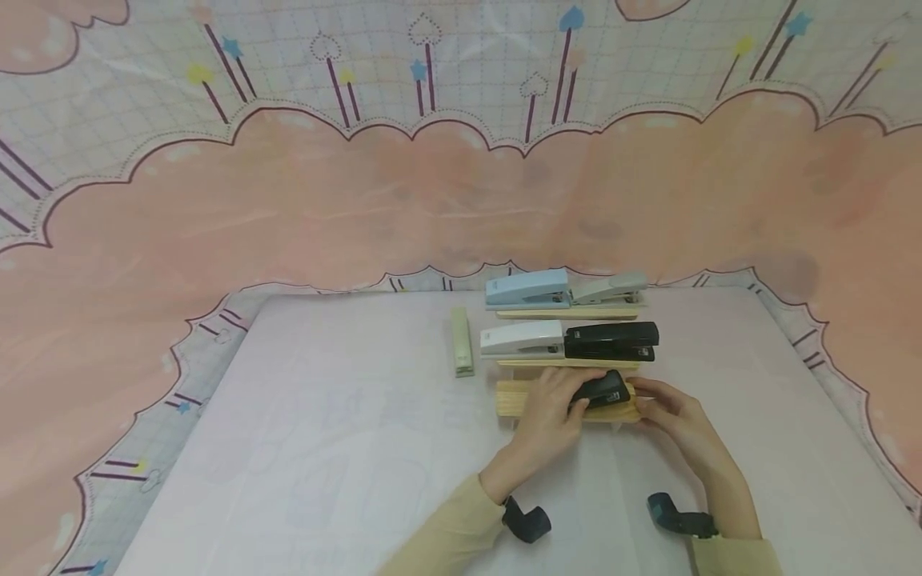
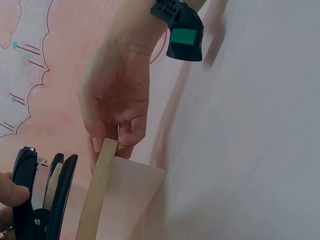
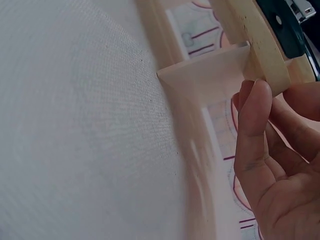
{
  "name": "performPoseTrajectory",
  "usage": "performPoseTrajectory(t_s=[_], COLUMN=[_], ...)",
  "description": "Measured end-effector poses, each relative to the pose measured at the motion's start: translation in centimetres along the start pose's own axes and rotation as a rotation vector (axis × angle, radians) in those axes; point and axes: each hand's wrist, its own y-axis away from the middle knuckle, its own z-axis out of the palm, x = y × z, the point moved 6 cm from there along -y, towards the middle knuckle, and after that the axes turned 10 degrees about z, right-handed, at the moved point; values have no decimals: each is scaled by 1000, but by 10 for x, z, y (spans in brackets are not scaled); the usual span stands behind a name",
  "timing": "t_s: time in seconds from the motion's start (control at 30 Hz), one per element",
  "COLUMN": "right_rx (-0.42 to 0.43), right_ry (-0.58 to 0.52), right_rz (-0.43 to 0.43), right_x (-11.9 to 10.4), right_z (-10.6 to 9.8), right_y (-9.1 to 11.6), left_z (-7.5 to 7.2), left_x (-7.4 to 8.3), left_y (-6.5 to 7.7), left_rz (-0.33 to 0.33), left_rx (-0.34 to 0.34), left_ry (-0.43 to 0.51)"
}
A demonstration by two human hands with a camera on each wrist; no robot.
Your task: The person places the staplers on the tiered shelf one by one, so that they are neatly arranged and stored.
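Observation:
My left hand [image 1: 549, 404] grips a black stapler [image 1: 605, 390] over the front wooden shelf board [image 1: 510, 398]. In the left wrist view the stapler [image 2: 49, 200] stands beside the board [image 2: 97, 195], its upper arm and base spread apart, with left fingers [image 2: 12, 192] on it. My right hand [image 1: 673, 416] pinches the right end of that board between thumb and fingers. The right wrist view shows this right hand [image 3: 280, 170] at the board end [image 3: 272, 65], under which a clear support panel [image 3: 210, 75] stands.
Behind, a white stapler [image 1: 522, 339] and another black stapler [image 1: 612, 342] lie end to end on a shelf. Farther back sit a blue stapler [image 1: 527, 288] and a grey-green stapler [image 1: 608, 288]. A pale green stapler [image 1: 463, 342] lies on the white table [image 1: 324, 440].

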Motion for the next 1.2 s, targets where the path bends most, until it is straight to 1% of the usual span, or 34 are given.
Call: performPoseTrajectory(t_s=[0.2,0.47,0.57,0.7,0.93,1.2], right_rx=[-17,-27,-35,-46,-56,-68], right_ry=[-14,-15,-25,-38,-61,-60], right_rz=[5,19,13,-2,-12,2], right_x=[-1,-2,-1,0,-1,-2], right_z=[1,1,1,1,-1,-1], right_y=[0,0,0,0,0,3], left_z=[6,12,14,19,23,28], left_x=[-2,-3,-3,-2,2,4], left_y=[-4,-8,-10,-14,-17,-18], left_rz=[10,1,-5,-5,12,-2], left_rx=[-20,-66,-87,-115,-129,-153], left_ry=[-11,-10,-8,-32,-55,-64])
